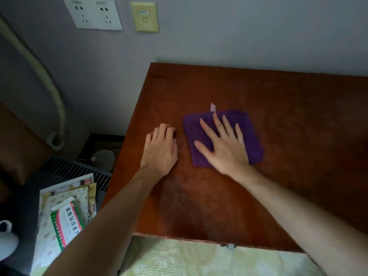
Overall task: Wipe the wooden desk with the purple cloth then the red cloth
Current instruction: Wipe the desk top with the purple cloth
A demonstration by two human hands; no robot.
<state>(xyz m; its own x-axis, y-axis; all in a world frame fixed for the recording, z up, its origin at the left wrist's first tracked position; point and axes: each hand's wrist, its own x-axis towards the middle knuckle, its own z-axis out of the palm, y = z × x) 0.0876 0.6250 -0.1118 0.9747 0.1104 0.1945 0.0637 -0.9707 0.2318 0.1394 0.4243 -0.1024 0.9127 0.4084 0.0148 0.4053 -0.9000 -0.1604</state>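
Right hand (225, 148), fingers spread flat, presses the purple cloth (251, 132) onto the wooden desk (298, 116); left hand (159, 150), fingers loosely curled and holding nothing, rests beside it.

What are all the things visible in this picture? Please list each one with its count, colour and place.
wooden desk: 1, reddish brown, against the wall, centre and right
purple cloth: 1, purple, folded flat on the desk under the right hand
small tag: 1, pale pink, at the cloth's far edge
wall sockets: 2, white, on the wall, upper left
switch plate: 1, yellowish, on the wall beside the sockets
pipe: 1, pale yellow-green, down the wall at left
papers and packet: several, pale with green and red print, lower left beside the desk
left hand: 1, rests on the bare desk, left of the cloth
right hand: 1, fingers spread, presses flat on the cloth
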